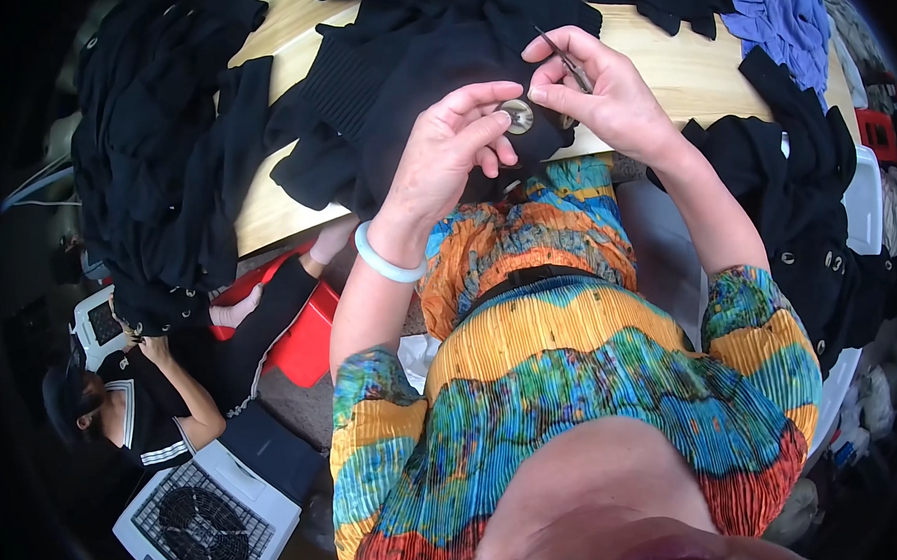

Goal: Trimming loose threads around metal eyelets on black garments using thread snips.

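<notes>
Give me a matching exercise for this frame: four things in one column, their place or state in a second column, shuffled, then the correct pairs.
Things:
1. large button
2. small thread snips
3. pale bangle
4. purple cloth

Places or states:
A. round the left wrist
B. lying at the far right end of the wooden table
C. pinched at the left hand fingertips, against the black garment
D. held in the right hand

Pairs: 1-C, 2-D, 3-A, 4-B
</notes>
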The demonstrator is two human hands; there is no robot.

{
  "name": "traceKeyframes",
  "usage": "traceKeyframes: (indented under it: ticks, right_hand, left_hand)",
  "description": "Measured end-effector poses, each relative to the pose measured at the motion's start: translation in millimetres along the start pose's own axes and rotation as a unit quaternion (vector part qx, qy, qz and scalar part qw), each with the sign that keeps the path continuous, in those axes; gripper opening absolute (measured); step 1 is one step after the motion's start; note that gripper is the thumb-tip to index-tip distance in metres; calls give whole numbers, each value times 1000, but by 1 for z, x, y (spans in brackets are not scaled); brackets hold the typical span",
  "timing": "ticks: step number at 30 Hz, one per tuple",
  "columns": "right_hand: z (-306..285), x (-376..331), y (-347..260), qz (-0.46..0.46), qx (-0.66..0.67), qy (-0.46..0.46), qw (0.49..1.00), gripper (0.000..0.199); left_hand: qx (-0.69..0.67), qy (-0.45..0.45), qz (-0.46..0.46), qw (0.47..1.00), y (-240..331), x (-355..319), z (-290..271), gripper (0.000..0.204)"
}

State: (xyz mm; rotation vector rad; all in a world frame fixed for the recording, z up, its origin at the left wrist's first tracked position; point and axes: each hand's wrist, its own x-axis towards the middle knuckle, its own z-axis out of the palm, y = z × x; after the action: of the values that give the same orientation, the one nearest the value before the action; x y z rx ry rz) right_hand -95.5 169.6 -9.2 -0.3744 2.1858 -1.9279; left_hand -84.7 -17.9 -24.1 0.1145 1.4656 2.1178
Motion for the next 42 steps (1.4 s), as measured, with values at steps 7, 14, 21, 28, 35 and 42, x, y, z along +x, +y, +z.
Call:
traceKeyframes:
  ticks: [7,14,21,28,35,42]
  right_hand:
    - [11,-2,6,-125,-143,24,981,20]
    - [13,-3,6,-101,-75,27,992,20]
    - [12,-5,-12,-76,-9,16,997,20]
    - [7,-10,-28,-102,8,55,993,22]
    - [3,-24,-38,-86,1,79,993,28]
    - [6,-46,-46,-91,-118,35,988,21]
  left_hand:
    - [-57,19,-52,997,2,2,-2,19]
    - [-80,4,-5,997,-11,4,-9,22]
    - [-261,-55,34,963,-21,0,-8,21]
    - [-254,-62,86,961,-15,-5,1,24]
    - [-233,-53,136,961,-6,-8,9,24]
    - [-157,-18,231,960,6,-11,14,29]
